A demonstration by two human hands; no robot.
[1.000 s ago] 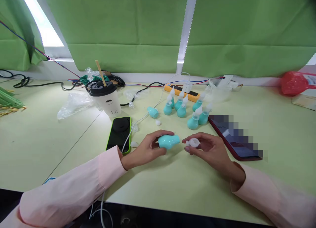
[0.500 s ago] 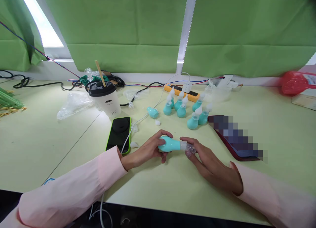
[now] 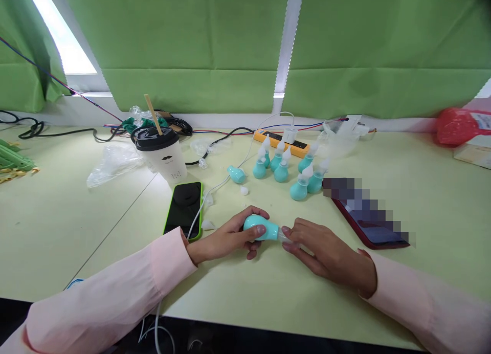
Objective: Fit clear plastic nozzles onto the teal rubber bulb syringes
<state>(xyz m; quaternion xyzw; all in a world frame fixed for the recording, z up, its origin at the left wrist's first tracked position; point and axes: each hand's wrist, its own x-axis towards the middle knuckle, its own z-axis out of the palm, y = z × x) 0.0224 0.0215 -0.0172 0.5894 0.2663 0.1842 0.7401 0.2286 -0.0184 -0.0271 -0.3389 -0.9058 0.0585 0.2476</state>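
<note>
My left hand (image 3: 226, 237) is wrapped round the turquoise bulb (image 3: 250, 222) of a nasal aspirator, thumb on top and fingers beneath. The aspirator is held just above the table with its neck pointing right. At that end, the fingers of my right hand (image 3: 326, 249) pinch the clear nozzle (image 3: 282, 235) and hide most of it. Beyond my hands, several similar aspirators (image 3: 298, 191) stand upright with frosted tips. Another turquoise bulb (image 3: 236, 175) lies on its side, with a small white cap (image 3: 244, 191) in front of it.
A phone in a green case (image 3: 183, 211) lies left of my hands, a white cable (image 3: 203, 203) across it. Behind it stands a lidded paper cup (image 3: 163, 159) with a straw. An orange power strip (image 3: 297, 148) sits at the back. A dark red phone (image 3: 358, 218) lies to the right.
My right fingers have slid left along the clear nozzle, closer to the bulb's neck, and now cover more of it. My left thumb has moved right along the bulb, which tilts slightly more downward.
</note>
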